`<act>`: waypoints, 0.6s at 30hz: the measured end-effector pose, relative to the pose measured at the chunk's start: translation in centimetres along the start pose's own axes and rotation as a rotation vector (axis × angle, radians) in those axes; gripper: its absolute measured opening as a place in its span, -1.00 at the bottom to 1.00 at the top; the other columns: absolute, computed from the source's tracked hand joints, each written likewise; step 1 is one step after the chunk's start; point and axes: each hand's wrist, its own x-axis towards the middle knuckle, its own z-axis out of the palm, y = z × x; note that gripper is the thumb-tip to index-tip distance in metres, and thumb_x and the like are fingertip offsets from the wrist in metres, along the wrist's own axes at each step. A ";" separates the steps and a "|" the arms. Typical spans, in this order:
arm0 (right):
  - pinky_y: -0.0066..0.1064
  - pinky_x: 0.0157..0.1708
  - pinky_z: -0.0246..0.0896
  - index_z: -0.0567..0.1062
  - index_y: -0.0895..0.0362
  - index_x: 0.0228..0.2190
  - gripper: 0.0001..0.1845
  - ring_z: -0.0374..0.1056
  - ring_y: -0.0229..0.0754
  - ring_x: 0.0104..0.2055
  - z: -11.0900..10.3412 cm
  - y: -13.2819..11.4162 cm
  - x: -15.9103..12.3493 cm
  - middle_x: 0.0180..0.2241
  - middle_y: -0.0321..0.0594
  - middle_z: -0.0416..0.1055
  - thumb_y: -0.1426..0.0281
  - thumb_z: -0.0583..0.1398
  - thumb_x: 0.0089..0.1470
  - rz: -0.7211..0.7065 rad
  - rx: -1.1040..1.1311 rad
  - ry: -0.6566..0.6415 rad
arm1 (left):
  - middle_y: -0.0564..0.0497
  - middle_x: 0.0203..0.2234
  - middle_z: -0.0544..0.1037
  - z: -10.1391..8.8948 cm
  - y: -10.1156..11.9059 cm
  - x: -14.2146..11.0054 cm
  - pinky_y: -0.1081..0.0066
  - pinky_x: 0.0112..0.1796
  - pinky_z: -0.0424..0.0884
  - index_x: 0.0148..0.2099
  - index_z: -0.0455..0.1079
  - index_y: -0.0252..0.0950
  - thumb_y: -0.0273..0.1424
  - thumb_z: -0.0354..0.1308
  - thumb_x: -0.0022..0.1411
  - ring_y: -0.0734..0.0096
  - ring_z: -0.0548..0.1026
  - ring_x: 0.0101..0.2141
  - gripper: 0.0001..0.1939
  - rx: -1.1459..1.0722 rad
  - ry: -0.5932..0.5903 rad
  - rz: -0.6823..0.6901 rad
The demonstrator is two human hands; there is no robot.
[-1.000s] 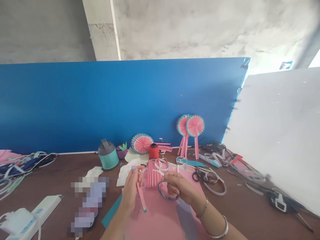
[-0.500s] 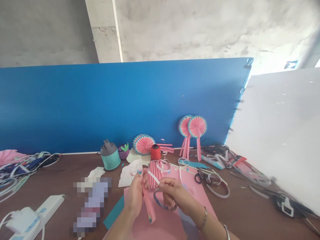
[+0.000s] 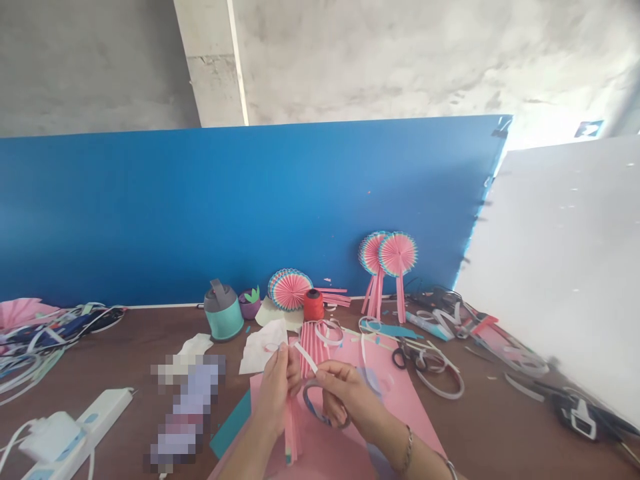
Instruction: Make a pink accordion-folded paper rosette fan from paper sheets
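My left hand [image 3: 273, 390] is closed around a folded pink paper strip [image 3: 292, 437], whose lower end hangs below my fingers. Between the thumb and fingers of my right hand [image 3: 353, 393] is a strip of white tape [image 3: 306, 357], its free end pointing at my left hand. A tape loop [image 3: 311, 403] curls below, partly behind my right fingers. Under both hands lie pink paper sheets [image 3: 410, 407], with a pleated pink piece [image 3: 313, 343] just beyond. A red thread spool [image 3: 313, 305] stands behind that piece.
Pleated rosettes [image 3: 399, 253] lean on the blue partition [image 3: 250, 213]. Black-handled scissors [image 3: 399, 358] and loose tape lie to the right. On the left are a teal lidded pot [image 3: 223, 320], a white power strip [image 3: 95, 417] and tangled cables [image 3: 65, 333].
My left hand has turned a little, so the pink strip hangs straighter and its upper end is now hidden by my fingers. The tape end stays near my left hand.
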 end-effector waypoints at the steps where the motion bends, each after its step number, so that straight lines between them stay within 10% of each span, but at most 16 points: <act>1: -0.52 -0.70 0.02 0.48 0.19 -0.43 -0.58 0.04 -0.41 -0.84 0.0 0.2 0.1 -0.88 -0.50 0.17 0.05 0.26 -0.03 -0.002 -0.011 0.005 | 0.28 -0.70 -0.09 0.1 0.1 -0.1 0.54 -0.65 -0.09 -0.52 0.05 -0.22 0.16 0.05 0.05 0.65 -0.13 -0.68 -0.45 -0.007 -0.003 0.001; 10: -0.50 -0.66 -0.18 0.49 0.23 -0.19 -0.45 0.05 -0.40 -0.78 -0.3 0.2 0.3 -0.82 -0.46 0.23 0.00 0.20 0.01 -0.013 -0.250 0.002 | 0.32 -0.72 -0.08 0.2 0.6 -0.3 0.57 -0.65 -0.07 -0.47 0.14 -0.24 -0.04 0.29 -0.05 0.67 -0.15 -0.68 -0.54 0.013 -0.017 -0.010; 18: -0.44 -0.55 0.02 -0.08 0.23 0.26 0.01 0.37 -0.18 -0.51 -0.2 -0.3 0.1 -0.52 -0.21 0.51 -0.06 0.16 0.00 0.020 -0.249 0.024 | 0.34 -0.78 -0.05 -0.2 0.4 -0.1 0.57 -0.67 -0.05 -0.51 0.10 -0.22 -0.06 0.30 -0.08 0.68 -0.10 -0.71 -0.53 0.061 0.094 -0.002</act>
